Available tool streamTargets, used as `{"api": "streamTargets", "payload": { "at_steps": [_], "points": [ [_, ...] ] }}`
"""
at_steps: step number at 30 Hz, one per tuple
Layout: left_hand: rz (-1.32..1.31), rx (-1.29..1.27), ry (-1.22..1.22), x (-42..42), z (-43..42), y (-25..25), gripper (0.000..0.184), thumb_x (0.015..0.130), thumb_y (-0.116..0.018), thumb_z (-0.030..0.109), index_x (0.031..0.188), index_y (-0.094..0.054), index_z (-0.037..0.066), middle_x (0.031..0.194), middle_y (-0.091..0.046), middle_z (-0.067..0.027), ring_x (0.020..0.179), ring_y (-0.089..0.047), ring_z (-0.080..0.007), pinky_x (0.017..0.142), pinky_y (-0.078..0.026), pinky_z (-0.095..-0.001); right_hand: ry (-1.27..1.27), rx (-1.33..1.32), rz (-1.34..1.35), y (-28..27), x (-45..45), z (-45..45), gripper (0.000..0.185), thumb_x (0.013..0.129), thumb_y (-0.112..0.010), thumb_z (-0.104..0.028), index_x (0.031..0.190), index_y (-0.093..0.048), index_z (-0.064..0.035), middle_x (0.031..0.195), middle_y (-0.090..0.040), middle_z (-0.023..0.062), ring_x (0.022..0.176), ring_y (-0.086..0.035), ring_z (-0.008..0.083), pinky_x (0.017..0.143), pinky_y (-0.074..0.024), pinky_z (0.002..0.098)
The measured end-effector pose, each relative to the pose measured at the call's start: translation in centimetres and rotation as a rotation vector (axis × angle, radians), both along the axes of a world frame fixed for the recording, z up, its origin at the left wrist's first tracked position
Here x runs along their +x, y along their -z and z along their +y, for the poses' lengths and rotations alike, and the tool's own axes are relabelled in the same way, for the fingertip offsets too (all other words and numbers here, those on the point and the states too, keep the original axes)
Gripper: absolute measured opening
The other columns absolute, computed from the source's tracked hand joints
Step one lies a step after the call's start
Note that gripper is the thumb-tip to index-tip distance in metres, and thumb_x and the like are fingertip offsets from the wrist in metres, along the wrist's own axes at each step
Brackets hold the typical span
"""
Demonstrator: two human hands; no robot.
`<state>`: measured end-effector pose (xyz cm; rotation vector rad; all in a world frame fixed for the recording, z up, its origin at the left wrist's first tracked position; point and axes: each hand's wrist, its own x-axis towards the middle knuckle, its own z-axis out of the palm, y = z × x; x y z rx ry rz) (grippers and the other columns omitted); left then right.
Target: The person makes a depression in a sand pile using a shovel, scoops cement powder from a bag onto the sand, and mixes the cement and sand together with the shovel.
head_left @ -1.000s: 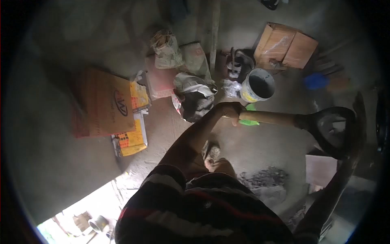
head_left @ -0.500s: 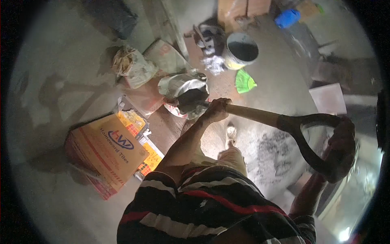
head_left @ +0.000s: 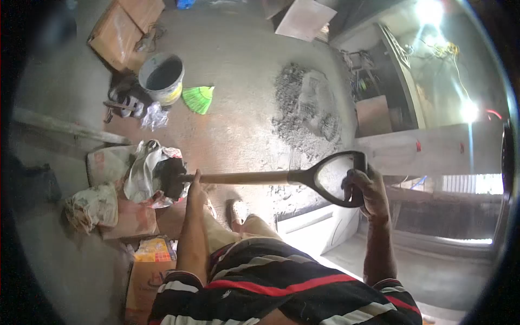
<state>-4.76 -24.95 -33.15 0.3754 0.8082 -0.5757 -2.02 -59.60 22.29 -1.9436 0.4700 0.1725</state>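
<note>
A shovel (head_left: 244, 178) with a wooden shaft and a black D-shaped handle lies across the view. My left hand (head_left: 196, 187) grips its shaft low down, close to the blade end. The D-handle's crossbar is in my right hand (head_left: 365, 192), fingers curled round it. At the left, the shovel's blade end reaches into the mouth of an open white bag (head_left: 142, 168) that holds dark grey powder; the blade itself is hard to tell from the powder. Above and left of the shaft are a bucket (head_left: 176, 93) and a green brush head (head_left: 199, 99).
A heap of grey mix (head_left: 309, 105) lies on the floor beyond the shaft. Cardboard (head_left: 116, 35), a crumpled sack (head_left: 92, 208), a tile box (head_left: 146, 287) and a wooden plank (head_left: 70, 127) are at the left. Lit lamps and a ledge (head_left: 433, 149) stand at the right.
The view has turned to the right, bringing the grey heap and lamps into sight. The bag and bucket now appear farther left. Both hands still hold the shovel, now nearly level across the view.
</note>
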Motion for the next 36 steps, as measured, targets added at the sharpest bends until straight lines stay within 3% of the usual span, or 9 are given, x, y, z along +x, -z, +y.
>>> {"api": "streamTargets", "payload": {
  "at_steps": [1,3,4,8,10,15,19,23,36],
  "points": [
    [-0.001,0.007,0.019,1.2,-1.3,1.8,0.080,0.086,-0.073,0.050,0.142,-0.032,0.010,0.137,-0.044,-0.0198,0.114,-0.055,-0.0346,0.086,-0.053,-0.0509,0.003,0.048,0.051,0.7,-0.2,-1.8,0.044,0.091,-0.065,-0.015,0.128,-0.051,0.0027,0.089,-0.064,0.0090,0.070,-0.062,0.0129,0.057,-0.0519,0.0263],
    [0.319,0.232,-0.206,3.4,-1.9,4.2,0.071,0.087,-0.077,0.035,0.137,-0.032,0.012,0.111,-0.053,-0.0121,0.086,-0.060,-0.0274,0.077,-0.056,-0.0432,0.039,0.095,0.111,2.2,-1.2,-1.8,0.039,0.091,-0.064,-0.014,0.124,-0.053,0.0024,0.080,-0.062,0.0054,0.060,-0.060,0.0109,0.048,-0.0487,0.0244],
    [0.322,0.220,-0.299,3.3,-2.8,5.2,0.067,0.086,-0.075,0.012,0.135,-0.029,0.013,0.096,-0.049,-0.0063,0.071,-0.055,-0.0227,0.067,-0.055,-0.0389,0.084,0.097,0.112,2.6,-1.5,-2.2,0.033,0.090,-0.063,-0.012,0.118,-0.054,0.0020,0.076,-0.059,0.0036,0.058,-0.057,0.0100,0.048,-0.0473,0.0244],
    [0.256,0.371,-0.228,3.0,-2.1,13.5,0.053,0.081,-0.067,-0.001,0.125,-0.039,0.012,0.089,-0.048,-0.0033,0.070,-0.055,-0.0193,0.061,-0.051,-0.0356,0.174,0.015,0.057,3.5,-1.2,1.2,0.024,0.085,-0.059,-0.007,0.107,-0.056,0.0001,0.068,-0.052,-0.0009,0.049,-0.048,0.0074,0.044,-0.0413,0.0239],
    [-0.132,0.158,-0.535,0.5,-1.5,15.7,0.034,0.080,-0.057,-0.007,0.110,-0.051,0.009,0.082,-0.047,-0.0002,0.067,-0.054,-0.0159,0.060,-0.049,-0.0341,0.227,-0.001,0.036,6.2,-1.3,1.7,0.022,0.084,-0.059,-0.007,0.105,-0.057,-0.0022,0.067,-0.050,-0.0030,0.049,-0.047,0.0060,0.043,-0.0379,0.0235],
    [0.241,0.262,-0.503,1.2,-3.2,14.0,0.016,0.084,-0.066,0.006,0.095,-0.054,0.009,0.080,-0.054,-0.0059,0.066,-0.055,-0.0226,0.066,-0.051,-0.0403,0.274,-0.278,0.033,15.1,-5.5,-8.1,0.013,0.090,-0.065,-0.015,0.100,-0.060,-0.0077,0.075,-0.052,-0.0062,0.057,-0.045,0.0045,0.049,-0.0349,0.0217],
    [0.300,0.155,-0.495,2.3,-0.9,12.4,0.017,0.087,-0.072,0.014,0.085,-0.056,0.009,0.077,-0.058,-0.0088,0.066,-0.056,-0.0263,0.069,-0.052,-0.0437,0.307,-0.427,0.251,11.7,-3.2,-3.5,0.015,0.089,-0.069,-0.016,0.098,-0.060,-0.0087,0.077,-0.051,-0.0080,0.064,-0.044,0.0030,0.058,-0.0352,0.0205],
    [0.315,-0.005,-0.439,2.7,1.5,14.1,0.020,0.086,-0.071,0.013,0.080,-0.052,0.009,0.065,-0.053,-0.0057,0.060,-0.055,-0.0234,0.065,-0.051,-0.0410,0.354,-0.411,0.014,15.1,-5.0,-5.1,0.016,0.088,-0.071,-0.017,0.096,-0.060,-0.0091,0.067,-0.047,-0.0080,0.050,-0.041,0.0035,0.044,-0.0312,0.0235],
    [0.270,0.113,-0.325,3.3,-0.5,18.2,0.017,0.085,-0.064,0.011,0.076,-0.051,0.008,0.065,-0.053,-0.0046,0.056,-0.054,-0.0243,0.062,-0.052,-0.0405,0.297,-0.561,0.040,20.8,-2.0,-11.8,0.016,0.089,-0.070,-0.019,0.096,-0.062,-0.0075,0.065,-0.049,-0.0071,0.048,-0.043,0.0036,0.042,-0.0301,0.0232]
  ]
}}
